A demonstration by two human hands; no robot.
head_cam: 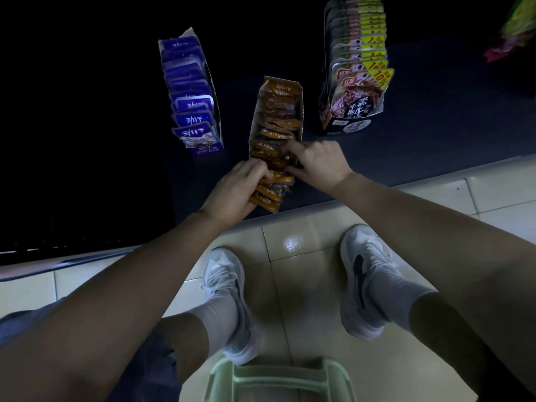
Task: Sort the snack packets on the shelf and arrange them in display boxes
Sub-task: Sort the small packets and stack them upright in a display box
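In the head view, the left hand (239, 188) curls round a bundle of orange-brown foil snack packets (271, 191) at the near end of the narrow orange cardboard display box (300, 111), while the right hand (320, 163) pokes a forefinger into the row, its pinch unclear, so they are probably best fed in upright.

Left hand (233, 188), right hand (320, 163), gripping orange packets (271, 194)
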